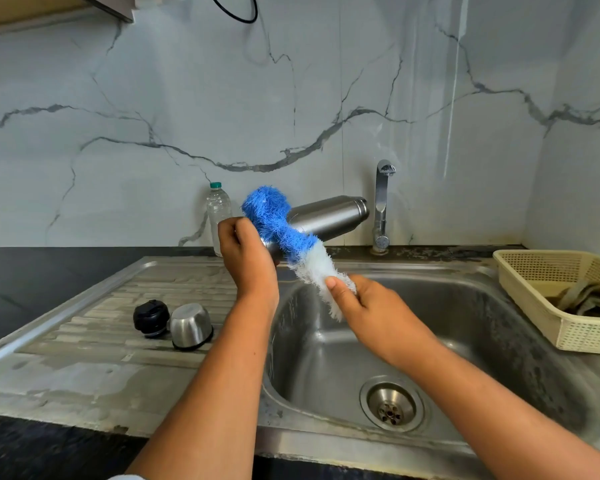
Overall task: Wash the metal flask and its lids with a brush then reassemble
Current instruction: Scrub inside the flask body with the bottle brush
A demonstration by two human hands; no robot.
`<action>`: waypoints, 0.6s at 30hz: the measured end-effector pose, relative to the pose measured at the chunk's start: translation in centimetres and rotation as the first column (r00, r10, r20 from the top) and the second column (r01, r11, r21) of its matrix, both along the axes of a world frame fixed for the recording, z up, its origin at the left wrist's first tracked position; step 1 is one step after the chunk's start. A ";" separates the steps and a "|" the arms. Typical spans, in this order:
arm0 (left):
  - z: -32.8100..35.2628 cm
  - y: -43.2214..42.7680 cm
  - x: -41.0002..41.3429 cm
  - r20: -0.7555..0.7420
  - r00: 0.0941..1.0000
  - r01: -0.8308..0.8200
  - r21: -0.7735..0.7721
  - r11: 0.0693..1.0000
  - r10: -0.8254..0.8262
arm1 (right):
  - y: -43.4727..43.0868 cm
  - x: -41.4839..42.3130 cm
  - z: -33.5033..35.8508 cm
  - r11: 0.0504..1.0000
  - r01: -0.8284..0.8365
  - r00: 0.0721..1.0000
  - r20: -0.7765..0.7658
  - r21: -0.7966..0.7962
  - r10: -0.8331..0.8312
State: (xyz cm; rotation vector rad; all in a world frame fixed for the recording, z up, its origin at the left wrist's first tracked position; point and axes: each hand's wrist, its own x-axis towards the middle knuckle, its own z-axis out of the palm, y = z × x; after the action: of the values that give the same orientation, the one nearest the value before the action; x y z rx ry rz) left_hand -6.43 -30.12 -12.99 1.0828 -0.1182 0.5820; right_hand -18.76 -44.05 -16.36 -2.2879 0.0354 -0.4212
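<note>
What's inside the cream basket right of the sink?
A crumpled grey-brown cloth lies in the basket. Its near wall and the frame edge hide anything else at the bottom.

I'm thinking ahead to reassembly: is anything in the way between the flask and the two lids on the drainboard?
Nothing visible does. The black lid and steel cup lid sit on the drainboard, below the flask held in the left hand. Only the brush, held by the right hand, lies across the flask's body.

Left hand point(248, 258) grips flask point(329, 214); right hand point(368, 299) holds brush point(284, 230) across it.
</note>
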 end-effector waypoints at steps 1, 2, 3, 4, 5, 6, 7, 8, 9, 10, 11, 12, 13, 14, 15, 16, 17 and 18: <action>0.1 0.2 0.1 -0.014 1.000 -0.008 -0.001 1.000 0.008 | -0.4 -0.1 0.1 1.000 0.010 1.000 -0.003 -0.008 -0.010; 0.2 0.5 0.3 -0.032 0.999 -0.017 -0.013 1.000 0.017 | -1.1 -0.2 0.1 1.000 0.024 1.000 -0.010 -0.013 -0.024; 0.2 0.7 0.4 -0.044 0.999 -0.020 -0.031 0.999 0.019 | -1.8 -0.4 0.1 0.999 0.042 0.999 -0.020 -0.017 -0.042; 0.1 0.9 0.5 -0.046 0.999 -0.017 -0.047 0.999 0.015 | -2.5 -0.4 0.0 0.998 0.064 0.998 -0.026 -0.017 -0.064; 0.0 0.8 0.4 -0.034 0.999 -0.006 -0.040 0.999 0.005 | -3.1 -0.3 0.0 0.996 0.086 0.996 -0.025 -0.011 -0.087; -0.1 0.6 0.3 -0.022 1.000 0.002 -0.009 1.000 -0.002 | -3.3 -0.1 0.0 0.995 0.103 0.995 -0.018 0.004 -0.103; -0.1 0.2 0.0 -0.012 1.000 0.002 0.029 1.000 -0.002 | -3.4 0.1 0.0 0.994 0.111 0.994 -0.009 0.024 -0.111; -0.2 0.0 -0.2 -0.011 1.000 0.001 0.053 0.999 -0.001 | -3.3 0.3 -0.1 0.993 0.112 0.994 -0.003 0.042 -0.112; -0.2 -0.1 -0.2 -0.005 1.000 -0.003 0.067 0.998 0.003 | -3.3 0.3 -0.1 0.993 0.109 0.994 -0.005 0.050 -0.109; -0.2 0.1 -0.1 -0.002 1.000 -0.008 0.058 0.998 0.009 | -3.4 0.3 -0.2 0.994 0.102 0.995 -0.013 0.043 -0.101; -0.1 0.5 0.2 -0.007 1.000 -0.017 0.044 0.999 0.018 | -3.6 0.2 -0.3 0.995 0.095 0.995 -0.025 0.028 -0.094; 0.0 0.9 0.3 -0.014 1.000 -0.026 0.028 0.999 0.026 | -3.9 0.0 -0.4 0.996 0.092 0.995 -0.037 0.015 -0.091; 0.1 1.3 0.5 -0.020 0.999 -0.033 0.011 0.999 0.033 | -4.1 0.0 -0.4 0.996 0.093 0.995 -0.044 0.008 -0.093; 0.0 1.4 0.5 -0.021 0.999 -0.031 0.000 1.000 0.031 | -4.2 0.1 -0.5 0.995 0.096 0.994 -0.043 0.011 -0.096; 0.0 1.2 0.4 -0.014 1.000 -0.020 0.007 1.000 0.020 | -4.1 0.3 -0.4 0.995 0.099 0.995 -0.032 0.025 -0.099; -0.1 0.8 0.3 -0.008 1.000 -0.010 0.025 1.000 0.010 | -3.9 0.5 -0.4 0.994 0.101 0.995 -0.017 0.041 -0.100; -0.2 0.4 0.1 -0.001 1.000 -0.004 0.044 0.999 0.004 | -3.8 0.7 -0.4 0.993 0.105 0.995 -0.003 0.052 -0.105; -0.2 0.3 0.0 -0.002 1.000 -0.001 0.053 0.999 0.001 | -3.9 0.9 -0.4 0.992 0.110 0.994 0.005 0.053 -0.111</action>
State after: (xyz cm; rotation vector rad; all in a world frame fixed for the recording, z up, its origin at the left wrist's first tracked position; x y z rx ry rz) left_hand -6.44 -29.86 -13.18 1.1354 -0.1321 0.5811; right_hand -17.90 -47.91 -16.79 -2.2391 0.1682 -0.4811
